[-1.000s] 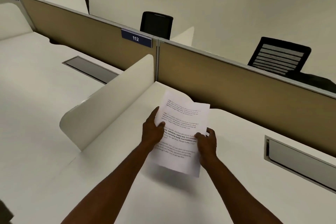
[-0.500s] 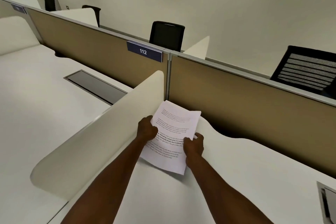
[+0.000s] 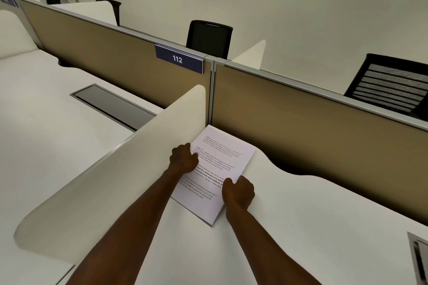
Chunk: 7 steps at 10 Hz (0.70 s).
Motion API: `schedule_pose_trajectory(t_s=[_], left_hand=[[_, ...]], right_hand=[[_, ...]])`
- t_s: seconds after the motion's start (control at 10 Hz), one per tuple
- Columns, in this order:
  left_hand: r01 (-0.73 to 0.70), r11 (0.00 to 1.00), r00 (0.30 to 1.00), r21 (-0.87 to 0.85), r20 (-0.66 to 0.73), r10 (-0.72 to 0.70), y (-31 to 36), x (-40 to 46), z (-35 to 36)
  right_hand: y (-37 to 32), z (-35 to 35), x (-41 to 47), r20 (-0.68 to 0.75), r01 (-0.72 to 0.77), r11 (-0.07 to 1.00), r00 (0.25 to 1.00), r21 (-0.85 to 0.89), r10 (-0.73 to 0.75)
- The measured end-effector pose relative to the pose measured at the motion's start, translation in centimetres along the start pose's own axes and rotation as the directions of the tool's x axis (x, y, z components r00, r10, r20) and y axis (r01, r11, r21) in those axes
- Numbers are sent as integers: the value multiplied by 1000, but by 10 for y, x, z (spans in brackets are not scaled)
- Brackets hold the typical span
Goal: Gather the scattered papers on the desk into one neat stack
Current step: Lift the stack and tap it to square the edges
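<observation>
1. The white desk (image 3: 312,227) fills the lower half of the view; its far edge curves in a wave below a tan partition panel (image 3: 312,127) topped with a grey rail
2. A second tan panel (image 3: 104,53) runs off to the left and carries a dark blue plate marked 112 (image 3: 178,59) near the post where the two panels meet
3. A cream rounded divider (image 3: 115,176) stands upright on the left side of the desk, running from that post toward the camera and parting this desk from the neighbouring one
4. The neighbouring desk has a grey cable hatch (image 3: 111,104) set into its top; another hatch (image 3: 419,259) shows at the right edge of the view
5. Black office chairs (image 3: 208,38) stand beyond the panels, one with a slatted back at far right, before a wall bearing the words "not those who wait"
6. The papers (image 3: 217,169) form one aligned stack of printed sheets, lying on the desk in the far left corner, just beside the divider and close to the tan panel
7. The left hand (image 3: 184,159) has curled fingers clasping the stack's left edge, next to the divider
8. The right hand (image 3: 238,192) likewise has curled fingers gripping the right edge lower down, thumb on the top sheet
</observation>
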<state>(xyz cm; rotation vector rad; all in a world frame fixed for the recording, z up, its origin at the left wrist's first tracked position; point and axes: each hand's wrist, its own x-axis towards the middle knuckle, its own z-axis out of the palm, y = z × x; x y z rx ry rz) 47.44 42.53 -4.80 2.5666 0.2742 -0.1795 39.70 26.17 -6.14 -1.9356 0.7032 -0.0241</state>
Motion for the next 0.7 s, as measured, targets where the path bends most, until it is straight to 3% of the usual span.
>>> schedule_pose_trajectory(t_s=[0.4, 0.7], left_hand=[[1, 1000, 1000, -11, 31, 0, -12, -8, 6], [-157, 984, 988, 80, 4, 157, 13, -40, -14]], right_hand=[[9, -9, 1, 75, 118, 979, 992, -165, -106], [4, -71, 7, 99, 372, 803, 924, -465, -370]])
